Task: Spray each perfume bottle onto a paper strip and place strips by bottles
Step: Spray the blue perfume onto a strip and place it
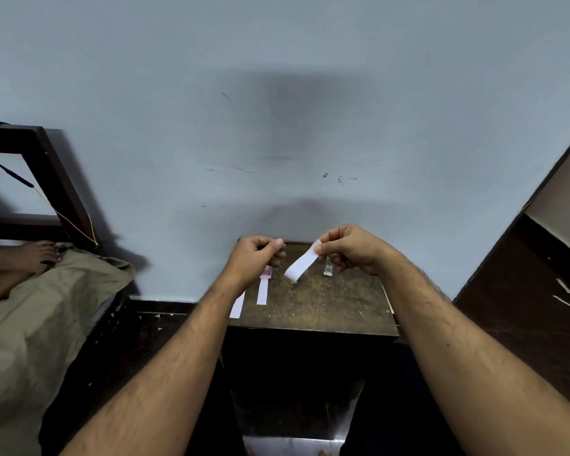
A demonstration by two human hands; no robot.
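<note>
right hand (pixel 349 250) pinches paper strip (pixel 301 261) | left hand (pixel 255 256) (maybe bottle) | worn table (pixel 326 301)

Small dark wooden table (pixel 326 301), top worn and speckled, set against pale blue wall (pixel 277 126). Pink bottle (pixel 266 273) standing near far left of tabletop, partly hidden. White paper strip (pixel 262 292) lying flat just in front of pink bottle; second strip (pixel 237 306) left of it, at table's left edge. Clear bottle (pixel 328 269) upright well right of pink bottle.
</note>
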